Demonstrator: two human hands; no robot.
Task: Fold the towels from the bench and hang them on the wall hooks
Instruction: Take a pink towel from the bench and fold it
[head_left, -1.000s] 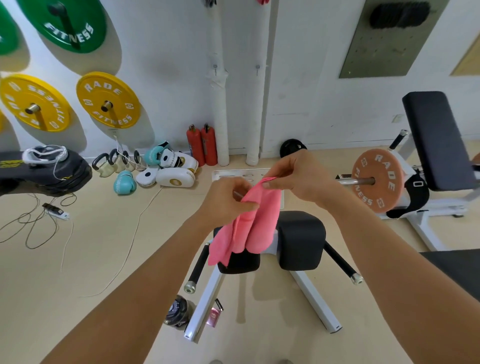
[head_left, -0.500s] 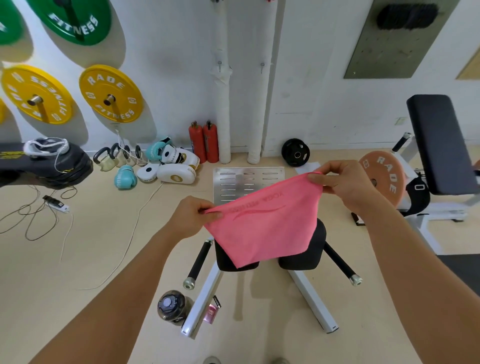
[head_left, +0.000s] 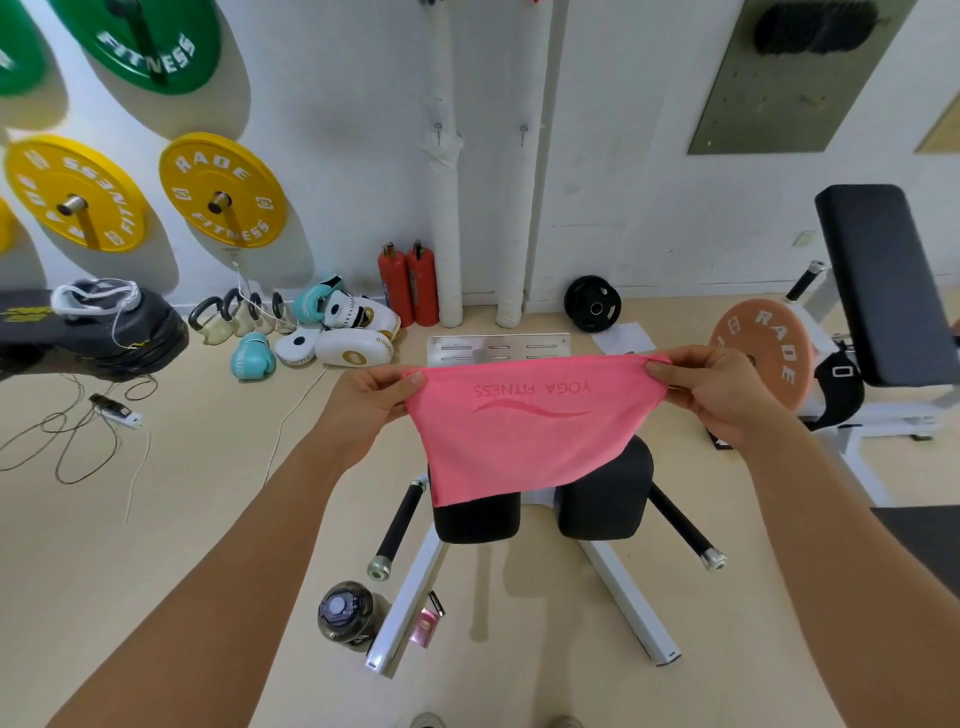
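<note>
Against the white wall, two wall hooks sit above the padded bench. Over the bench, I hold the pink towel spread in the air, its printed text reading upside down. My left hand and right hand each pinch a top corner. Judged step: folding. Next, I bring both corners together evenly.
</note>
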